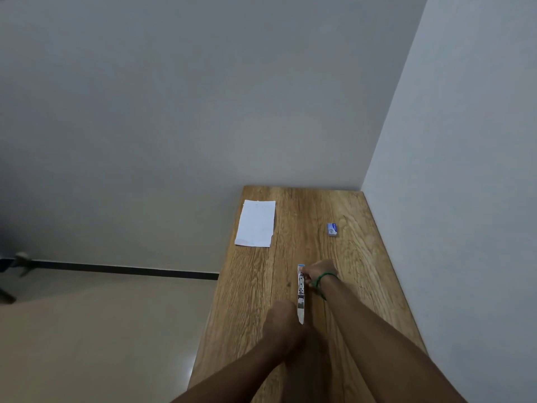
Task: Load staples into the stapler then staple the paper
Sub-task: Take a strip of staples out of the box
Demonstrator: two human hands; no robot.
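Observation:
The stapler point(301, 292) lies swung open along the middle of the wooden table point(250, 286), its metal channel showing. My left hand point(281, 321) grips its near end with curled fingers. My right hand point(319, 271), a green band at the wrist, holds the far end by the blue tip. The white paper point(256, 223) lies flat near the table's far left edge. A small blue staple box point(331, 229) sits at the far right. Whether staples are in the channel is too small to tell.
The table stands in a corner, with a white wall point(453, 199) along its right side and another behind it. Its left edge drops to a beige floor point(101, 330). A dark object point(8, 269) shows at the far left on the floor.

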